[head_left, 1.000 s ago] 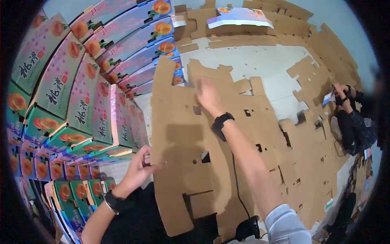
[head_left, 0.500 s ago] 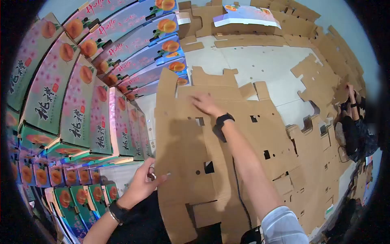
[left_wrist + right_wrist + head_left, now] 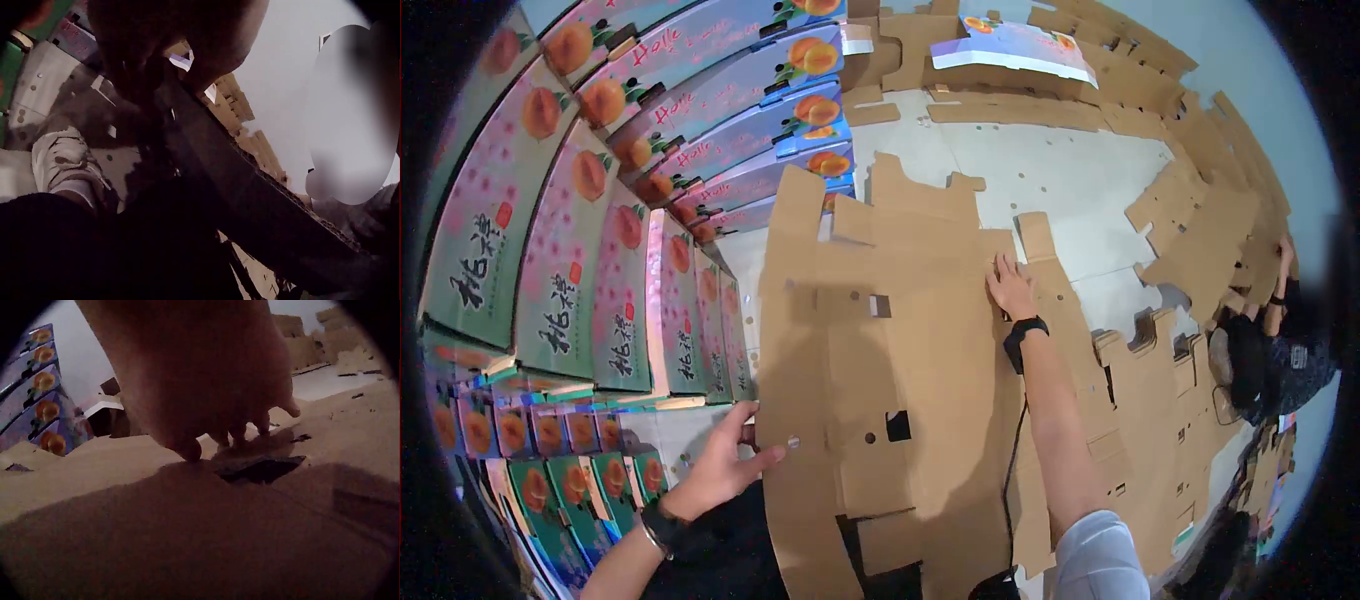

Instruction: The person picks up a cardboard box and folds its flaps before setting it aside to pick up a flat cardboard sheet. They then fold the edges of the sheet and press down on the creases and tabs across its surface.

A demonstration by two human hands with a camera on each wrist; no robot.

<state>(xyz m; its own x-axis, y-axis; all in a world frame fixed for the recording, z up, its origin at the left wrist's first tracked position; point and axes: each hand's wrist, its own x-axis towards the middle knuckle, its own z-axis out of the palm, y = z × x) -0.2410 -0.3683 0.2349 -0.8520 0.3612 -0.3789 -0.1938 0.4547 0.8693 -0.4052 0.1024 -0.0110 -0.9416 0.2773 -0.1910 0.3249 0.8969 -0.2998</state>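
A large flat brown cardboard sheet (image 3: 805, 345) with cut-out holes and flaps lies in front of me, over other cardboard. At its left edge my left hand (image 3: 718, 462) pinches the board, thumb on top and fingers beneath. The left wrist view shows the sheet's edge (image 3: 231, 172) running down from between thumb and fingers of the left hand (image 3: 181, 44). Farther right, my right hand (image 3: 1013, 292) rests spread on the cardboard. In the right wrist view, the fingertips of the right hand (image 3: 200, 375) touch the surface beside a dark cut-out (image 3: 262, 469).
Stacked peach boxes (image 3: 560, 270) rise on the left, and blue-purple ones (image 3: 740, 110) stand behind them. A printed white-blue sheet (image 3: 1015, 52) lies on cardboard at the back. Another person (image 3: 1270, 350) sits at the right among cardboard pieces. A black cable (image 3: 1010, 460) runs beside my right arm.
My right hand has moved right and towards me across the cardboard, from near its upper left part. The left hand stays at the left edge. A flap at the upper left now stands up.
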